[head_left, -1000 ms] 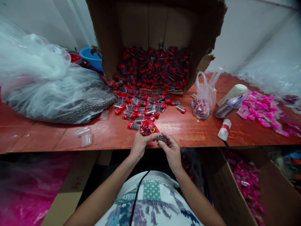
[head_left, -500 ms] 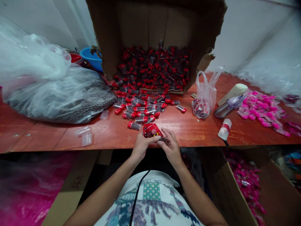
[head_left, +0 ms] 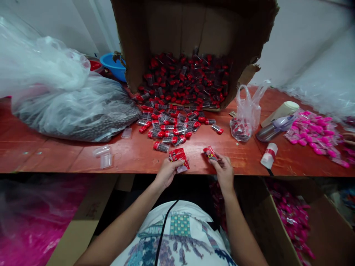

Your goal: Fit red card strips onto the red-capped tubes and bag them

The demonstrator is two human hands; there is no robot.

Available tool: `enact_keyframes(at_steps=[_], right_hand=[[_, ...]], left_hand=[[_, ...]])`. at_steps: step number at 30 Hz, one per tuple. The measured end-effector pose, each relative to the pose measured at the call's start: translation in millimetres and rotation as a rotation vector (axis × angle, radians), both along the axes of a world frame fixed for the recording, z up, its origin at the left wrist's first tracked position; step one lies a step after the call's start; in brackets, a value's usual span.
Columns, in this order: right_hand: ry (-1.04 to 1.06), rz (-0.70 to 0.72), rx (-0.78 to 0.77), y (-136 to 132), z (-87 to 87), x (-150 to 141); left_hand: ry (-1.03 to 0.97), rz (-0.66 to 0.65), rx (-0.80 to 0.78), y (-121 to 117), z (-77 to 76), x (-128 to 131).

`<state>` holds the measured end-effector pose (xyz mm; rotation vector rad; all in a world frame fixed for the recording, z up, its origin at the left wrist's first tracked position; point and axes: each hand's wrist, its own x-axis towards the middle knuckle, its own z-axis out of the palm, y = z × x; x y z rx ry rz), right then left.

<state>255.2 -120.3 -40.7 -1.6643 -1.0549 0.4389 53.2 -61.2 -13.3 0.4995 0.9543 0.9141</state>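
My left hand (head_left: 166, 172) is closed on a small stack of red printed packets (head_left: 178, 157) at the near edge of the wooden table (head_left: 138, 155). About a hand's width to the right, my right hand (head_left: 223, 169) pinches one red packet (head_left: 210, 153) with something inside it. A heap of small clear tubes with red caps (head_left: 170, 123) lies on the table just beyond both hands, spilling from a torn cardboard box (head_left: 191, 44) lying on its side.
A big clear plastic bag (head_left: 63, 99) fills the left of the table, with empty clear tubes (head_left: 102, 157) near it. Right of the hands: a small plastic bag of caps (head_left: 244, 118), a tape roll (head_left: 268, 156), a sealer tool (head_left: 273, 125), pink packets (head_left: 313, 131). A box of pink packets (head_left: 291, 218) stands below.
My hands were together at the packets; now the right hand has moved away to the right, carrying one red packet. The view shifted slightly.
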Motion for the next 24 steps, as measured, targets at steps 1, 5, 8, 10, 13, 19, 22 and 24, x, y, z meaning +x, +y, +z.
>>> enact_keyframes(at_steps=[1,5,8,10,13,19,22,24], right_hand=[[-0.114,-0.039,0.009,0,2.3,4],[-0.212,0.159,0.047,5,14.1,-23],[0.024,0.427,0.003,16,16.1,-64],[0.096,0.502,-0.011,27,15.0,-82],[0.042,0.588,-0.021,46,14.8,-92],[-0.35,0.592,-0.098,88,21.1,-94],[-0.654,0.447,-0.231,103,23.3,-96],[-0.78,0.41,-0.252,106,22.6,-96]], left_hand=[[0.004,0.014,0.004,1,-1.7,-1],[0.01,0.046,0.018,-1,-4.6,0],[0.011,0.096,0.036,0,-4.1,-2],[0.02,0.155,0.042,2,-3.8,-8],[0.026,0.235,0.028,8,-4.2,-22],[0.026,0.353,0.036,19,-1.8,-39],[0.003,0.411,0.01,24,4.4,-40],[-0.045,0.436,-0.024,28,9.3,-39]])
